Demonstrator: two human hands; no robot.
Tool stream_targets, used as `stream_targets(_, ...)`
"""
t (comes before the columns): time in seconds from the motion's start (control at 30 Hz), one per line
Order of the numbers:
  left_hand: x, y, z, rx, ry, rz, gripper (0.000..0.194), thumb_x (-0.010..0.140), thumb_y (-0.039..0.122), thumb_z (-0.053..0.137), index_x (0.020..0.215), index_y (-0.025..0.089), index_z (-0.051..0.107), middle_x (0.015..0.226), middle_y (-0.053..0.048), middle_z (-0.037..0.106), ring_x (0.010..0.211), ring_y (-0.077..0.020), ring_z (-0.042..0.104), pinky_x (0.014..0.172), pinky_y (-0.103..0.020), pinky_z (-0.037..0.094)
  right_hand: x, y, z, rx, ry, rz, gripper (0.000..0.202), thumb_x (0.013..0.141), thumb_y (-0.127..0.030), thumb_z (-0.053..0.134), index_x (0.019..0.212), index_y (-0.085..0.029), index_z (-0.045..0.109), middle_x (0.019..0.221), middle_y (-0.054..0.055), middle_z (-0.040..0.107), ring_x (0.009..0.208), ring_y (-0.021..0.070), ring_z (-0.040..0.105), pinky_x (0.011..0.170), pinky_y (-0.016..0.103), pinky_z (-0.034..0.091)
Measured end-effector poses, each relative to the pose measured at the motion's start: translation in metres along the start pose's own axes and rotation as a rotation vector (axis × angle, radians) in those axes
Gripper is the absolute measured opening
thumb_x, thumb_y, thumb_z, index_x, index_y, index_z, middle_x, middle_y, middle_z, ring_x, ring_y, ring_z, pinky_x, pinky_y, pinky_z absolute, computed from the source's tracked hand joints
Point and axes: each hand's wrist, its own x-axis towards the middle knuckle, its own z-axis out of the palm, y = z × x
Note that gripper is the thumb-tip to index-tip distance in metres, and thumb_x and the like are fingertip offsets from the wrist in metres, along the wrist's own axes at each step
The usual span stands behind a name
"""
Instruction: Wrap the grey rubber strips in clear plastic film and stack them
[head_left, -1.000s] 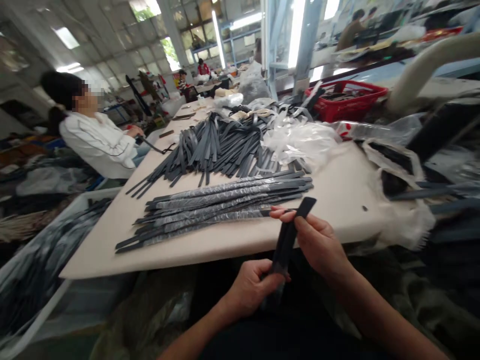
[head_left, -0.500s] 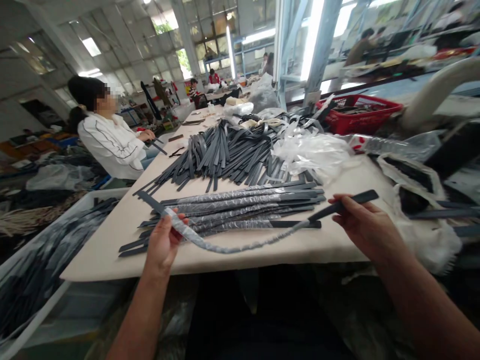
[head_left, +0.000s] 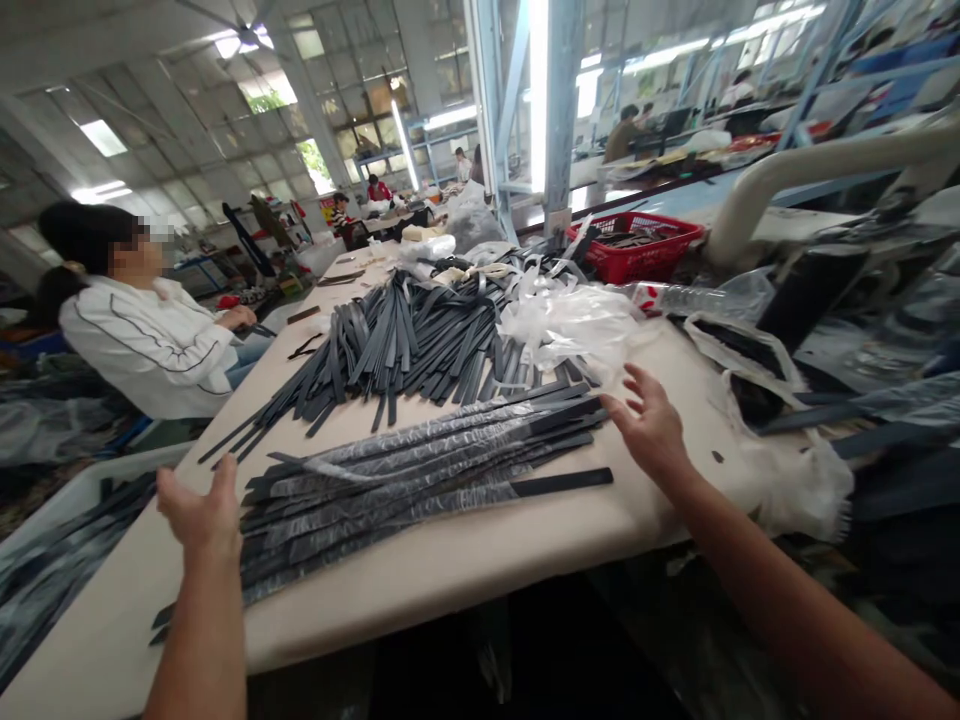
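Observation:
Several dark grey straps, their middles wrapped in clear plastic film (head_left: 420, 452), lie side by side along the front of the table (head_left: 480, 575). At their left ends is my left hand (head_left: 196, 508), empty, with thumb and fingers spread. My right hand (head_left: 646, 425) is at the right ends, fingers apart, its fingertips close to the end of the uppermost strap; whether they touch it I cannot tell. Behind the wrapped row lies a big tangled heap of unwrapped dark straps (head_left: 397, 335). Crumpled clear plastic sleeves (head_left: 574, 320) lie at the heap's right side.
A white bin (head_left: 112, 470) of wrapped straps stands left of the table. A person in a white jacket (head_left: 150, 340) sits along the table's left side. At the back right are a red basket (head_left: 637, 250) and a curved beige machine arm (head_left: 787, 175).
The wrapped strap that both hands held stretched up now lies among the others on the table. Both hands have let go and opened. The view has turned to the right.

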Motion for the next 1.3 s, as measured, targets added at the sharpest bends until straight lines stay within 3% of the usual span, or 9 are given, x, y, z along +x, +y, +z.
stream_targets(0.17, -0.002, 0.061, 0.077, 0.158, -0.171, 0.483, 0.041, 0.080, 0.043, 0.062, 0.109, 0.014, 0.064, 0.140, -0.018, 0.053, 0.136, -0.0368, 0.040, 0.117, -0.050, 0.025, -0.008, 0.009, -0.013, -0.360, 0.104, -0.392, 0.053, 0.091, -0.038, 0.056, 0.138, -0.016, 0.049, 0.148, 0.020, 0.042, 0.139, 0.0346, 0.038, 0.113, 0.055, 0.033)
stream_targets(0.33, -0.060, 0.148, 0.185, 0.300, -0.421, 0.723, 0.033, 0.084, 0.045, 0.060, 0.099, 0.018, 0.072, 0.145, -0.015, 0.050, 0.141, -0.0369, 0.031, 0.115, -0.051, 0.024, -0.011, 0.008, -0.007, -0.448, 0.074, -0.464, 0.044, 0.091, -0.031, 0.055, 0.134, -0.020, 0.053, 0.150, 0.016, 0.041, 0.139, 0.0346, 0.038, 0.112, 0.055, 0.034)
stream_targets(0.5, -0.131, 0.197, 0.270, 0.297, -0.743, 0.711, 0.031, 0.081, 0.049, 0.066, 0.085, 0.019, 0.074, 0.148, -0.013, 0.049, 0.144, -0.0364, 0.025, 0.115, -0.054, 0.018, -0.010, 0.009, -0.007, -0.484, 0.022, -0.515, 0.042, 0.092, -0.025, 0.053, 0.134, -0.023, 0.053, 0.150, 0.015, 0.041, 0.137, 0.0336, 0.041, 0.110, 0.054, 0.038)
stream_targets(0.67, -0.157, 0.210, 0.308, 0.186, -0.809, 0.588, 0.012, 0.070, 0.030, 0.077, 0.070, 0.020, 0.072, 0.140, -0.012, 0.057, 0.143, -0.0346, 0.028, 0.116, -0.054, 0.012, -0.011, 0.010, -0.008, -0.458, 0.005, -0.502, 0.043, 0.092, -0.024, 0.053, 0.135, -0.024, 0.051, 0.150, 0.014, 0.041, 0.136, 0.0331, 0.042, 0.110, 0.055, 0.039)
stream_targets(0.83, -0.119, 0.228, 0.290, -0.066, -0.764, 0.317, 0.015, 0.077, 0.031, 0.068, 0.069, 0.019, 0.066, 0.120, -0.012, 0.069, 0.132, -0.0326, 0.047, 0.108, -0.047, 0.035, -0.010, 0.014, -0.008, -0.405, -0.007, -0.483, 0.041, 0.092, -0.024, 0.053, 0.133, -0.022, 0.054, 0.150, 0.014, 0.041, 0.136, 0.0317, 0.042, 0.110, 0.053, 0.039)
stream_targets(1.0, -0.094, 0.232, 0.215, -0.395, -0.813, 0.065, 0.025, 0.085, 0.042, 0.056, 0.089, 0.017, 0.060, 0.094, -0.009, 0.073, 0.088, -0.0207, 0.071, 0.076, -0.032, 0.054, -0.015, 0.005, -0.009, -0.141, -0.034, -0.392, 0.029, 0.092, -0.028, 0.056, 0.119, -0.024, 0.065, 0.137, 0.012, 0.058, 0.125, 0.0297, 0.055, 0.108, 0.051, 0.042)
stream_targets(1.07, -0.109, 0.220, 0.176, -0.539, -0.852, -0.044, 0.031, 0.078, 0.045, 0.066, 0.092, 0.018, 0.059, 0.086, -0.007, 0.073, 0.076, -0.0179, 0.071, 0.067, -0.028, 0.054, -0.026, -0.010, -0.005, 0.078, -0.160, -0.214, 0.025, 0.093, -0.035, 0.057, 0.111, -0.024, 0.069, 0.122, 0.011, 0.068, 0.115, 0.0289, 0.062, 0.104, 0.050, 0.046)
stream_targets(1.17, -0.151, 0.190, 0.118, -0.744, -0.970, -0.249, 0.042, 0.063, 0.043, 0.082, 0.089, 0.018, 0.060, 0.074, -0.002, 0.070, 0.066, -0.0164, 0.068, 0.060, -0.024, 0.050, -0.053, -0.043, 0.015, 0.501, -0.521, 0.187, 0.038, 0.089, -0.049, 0.063, 0.116, -0.022, 0.068, 0.115, 0.011, 0.072, 0.111, 0.0281, 0.065, 0.102, 0.048, 0.047)
stream_targets(1.3, -0.219, 0.139, 0.058, -0.613, -1.121, -0.120, 0.034, 0.075, 0.050, 0.073, 0.089, 0.020, 0.067, 0.072, -0.003, 0.070, 0.067, -0.0179, 0.064, 0.067, -0.030, 0.051, -0.080, -0.086, 0.059, 0.982, -0.867, 0.618, 0.053, 0.082, -0.056, 0.072, 0.118, -0.017, 0.064, 0.103, 0.011, 0.075, 0.100, 0.0243, 0.070, 0.098, 0.042, 0.048)
